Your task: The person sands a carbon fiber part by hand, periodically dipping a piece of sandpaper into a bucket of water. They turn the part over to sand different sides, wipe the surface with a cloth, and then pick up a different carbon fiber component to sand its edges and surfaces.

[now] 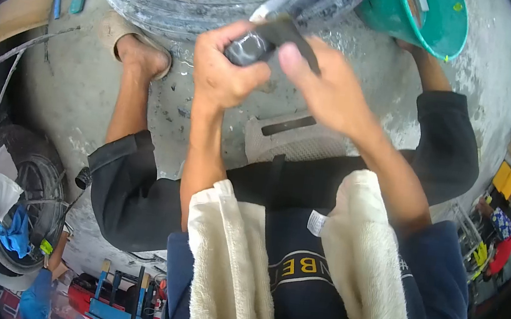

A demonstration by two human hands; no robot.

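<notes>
My left hand (222, 69) is wrapped round a dark, shiny rounded object (249, 46), with the thumb and fingers on its sides. Across from it, my right hand (325, 82) pinches a dark flat strip (293, 36) that reaches over to the same object; this hand is a little blurred. Both hands are raised over the near edge of a large wet grey tire (152, 10). Beyond them, a long dark piece with a pale edge (294, 1) slants over the tire; whether it joins the held object I cannot tell.
A green bucket (438, 25) stands at the upper right. Between my legs is a grey plastic stool (296, 142). Another tire (17, 175) with a blue cloth (12, 230) lies at the left. A co-worker's blue sleeve (36, 298) shows at the lower left.
</notes>
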